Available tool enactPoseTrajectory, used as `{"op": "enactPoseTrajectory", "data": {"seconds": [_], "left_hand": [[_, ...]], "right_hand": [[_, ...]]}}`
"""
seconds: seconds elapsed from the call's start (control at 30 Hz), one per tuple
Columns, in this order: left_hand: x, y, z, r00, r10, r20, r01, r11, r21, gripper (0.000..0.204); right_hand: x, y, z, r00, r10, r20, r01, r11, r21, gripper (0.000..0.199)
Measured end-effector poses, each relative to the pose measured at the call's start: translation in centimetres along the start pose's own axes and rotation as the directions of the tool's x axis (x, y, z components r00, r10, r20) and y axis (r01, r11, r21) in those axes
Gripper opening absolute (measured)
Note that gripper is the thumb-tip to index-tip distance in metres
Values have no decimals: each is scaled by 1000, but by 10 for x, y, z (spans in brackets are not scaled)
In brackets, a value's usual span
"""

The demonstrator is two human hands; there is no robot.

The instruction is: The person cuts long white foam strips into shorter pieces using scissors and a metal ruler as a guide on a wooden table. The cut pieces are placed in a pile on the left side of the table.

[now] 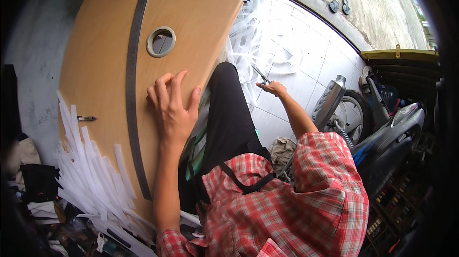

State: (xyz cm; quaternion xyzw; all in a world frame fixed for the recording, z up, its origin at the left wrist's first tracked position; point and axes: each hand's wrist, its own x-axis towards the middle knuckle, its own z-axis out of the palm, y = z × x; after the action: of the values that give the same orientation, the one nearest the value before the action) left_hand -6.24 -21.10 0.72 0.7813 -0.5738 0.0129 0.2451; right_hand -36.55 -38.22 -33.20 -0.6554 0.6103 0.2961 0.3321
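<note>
Strips of white plastic edging (91, 171) already lie piled along the near left edge of the tan wooden board with a round hole (103, 56), where my left hand (173, 108) rests flat, fingers spread, while my right hand (272, 87), out over the white tiled floor (306, 65), is clamped on slim metal scissors (260, 73), so trimming looks only partly done.

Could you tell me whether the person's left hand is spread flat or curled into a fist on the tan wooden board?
Spread: the left hand lies palm-down with fingers apart on the tan wooden board.
</note>
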Motion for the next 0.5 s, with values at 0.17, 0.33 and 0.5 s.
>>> {"op": "enactPoseTrajectory", "data": {"seconds": [0.17, 0.33, 0.5], "left_hand": [[0, 5, 1, 1000, 9, 21, -11, 994, 112, 38], [0, 9, -2, 995, -52, 88, 40, 990, 135, 41], [1, 8, -2, 995, -45, 88, 32, 990, 136, 42]], "right_hand": [[18, -19, 32, 994, 51, 98, -44, 996, -72, 113], [26, -40, 36, 980, 170, 99, -158, 980, -123, 99], [36, -35, 40, 998, 52, -23, -54, 995, -78, 82]]}}
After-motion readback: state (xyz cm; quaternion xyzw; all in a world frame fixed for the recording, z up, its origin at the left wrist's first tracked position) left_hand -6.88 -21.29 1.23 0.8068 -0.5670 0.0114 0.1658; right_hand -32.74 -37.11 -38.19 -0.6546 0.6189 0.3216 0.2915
